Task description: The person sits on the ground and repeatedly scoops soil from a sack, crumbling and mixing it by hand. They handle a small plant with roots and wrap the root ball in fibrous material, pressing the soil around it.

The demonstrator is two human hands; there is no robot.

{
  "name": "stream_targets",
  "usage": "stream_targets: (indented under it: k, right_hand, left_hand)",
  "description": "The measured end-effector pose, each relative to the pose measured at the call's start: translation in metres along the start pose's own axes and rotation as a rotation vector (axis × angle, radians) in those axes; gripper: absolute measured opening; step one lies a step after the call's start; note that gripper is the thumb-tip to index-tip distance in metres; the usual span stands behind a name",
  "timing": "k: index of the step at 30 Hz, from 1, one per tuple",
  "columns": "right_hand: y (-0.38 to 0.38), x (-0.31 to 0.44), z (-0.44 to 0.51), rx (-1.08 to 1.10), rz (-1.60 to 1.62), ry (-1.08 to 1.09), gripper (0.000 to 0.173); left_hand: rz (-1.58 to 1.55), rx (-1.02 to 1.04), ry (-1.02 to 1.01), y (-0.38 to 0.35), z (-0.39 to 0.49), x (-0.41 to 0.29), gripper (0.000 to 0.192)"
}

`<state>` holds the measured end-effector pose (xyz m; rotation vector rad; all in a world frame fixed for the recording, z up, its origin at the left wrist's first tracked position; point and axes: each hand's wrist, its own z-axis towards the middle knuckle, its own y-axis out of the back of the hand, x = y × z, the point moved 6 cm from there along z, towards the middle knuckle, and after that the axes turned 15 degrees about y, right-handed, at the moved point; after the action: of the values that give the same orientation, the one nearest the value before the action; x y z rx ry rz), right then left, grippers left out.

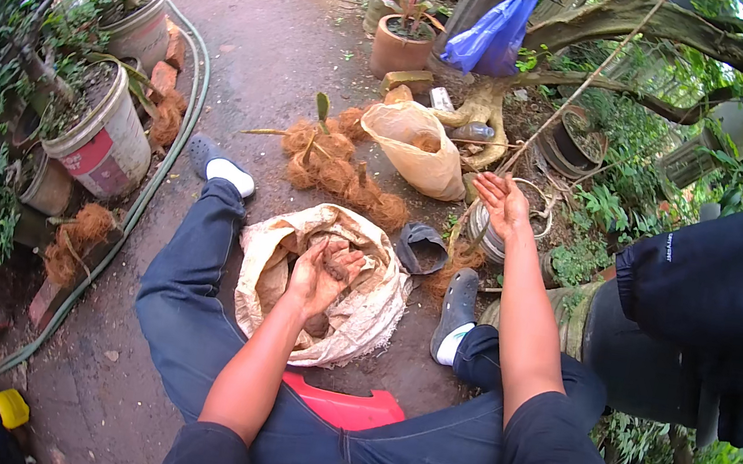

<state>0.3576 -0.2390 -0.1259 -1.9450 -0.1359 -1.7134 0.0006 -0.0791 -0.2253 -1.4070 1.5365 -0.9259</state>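
Palm up, my left hand (322, 278) is cupped over the mouth of a pale woven sack (356, 340), with a small dark clump of what looks like soil (337, 271) in it. Brown material lies inside the sack, partly hidden by my hand and the folded rim. My right hand (503, 204) is raised to the right, palm up and fingers apart, holding nothing. A translucent plastic bag (425, 150) with brown fibre in it leans to its left. Between the sack and my right shoe stands a small black grow bag (422, 248), its top open.
Fibre-wrapped plant cuttings (335, 163) lie beyond the sack. A green hose (202, 76) curves along the left, beside planted buckets (110, 142). A blue plastic bag (496, 29) hangs near a potted red-leaved plant (403, 44). A dark jacket (717, 259) is at right.
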Motion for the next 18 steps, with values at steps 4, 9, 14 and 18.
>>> stream_targets:
  k: [4, 9, 14, 18]
  right_hand:
    - [-0.130, -0.022, -0.068, 0.494, -0.236, -0.003, 0.036]
    - [-0.242, -0.065, -0.207, 1.189, -0.963, 0.721, 0.042]
    - [-0.228, -0.095, -0.229, 1.005, -0.912, 0.863, 0.042]
    - [-0.232, -0.078, -0.215, 0.960, -0.884, 0.864, 0.033]
  left_hand:
    - [-0.090, 0.038, -0.059, -0.011, -0.002, -0.010, 0.049]
    - [-0.100, 0.065, -0.222, 0.017, -0.006, -0.042, 0.056]
    - [-0.037, 0.228, -0.031, -0.021, -0.029, -0.028, 0.074]
    - [0.068, 0.326, -0.031, -0.011, -0.018, -0.028, 0.060]
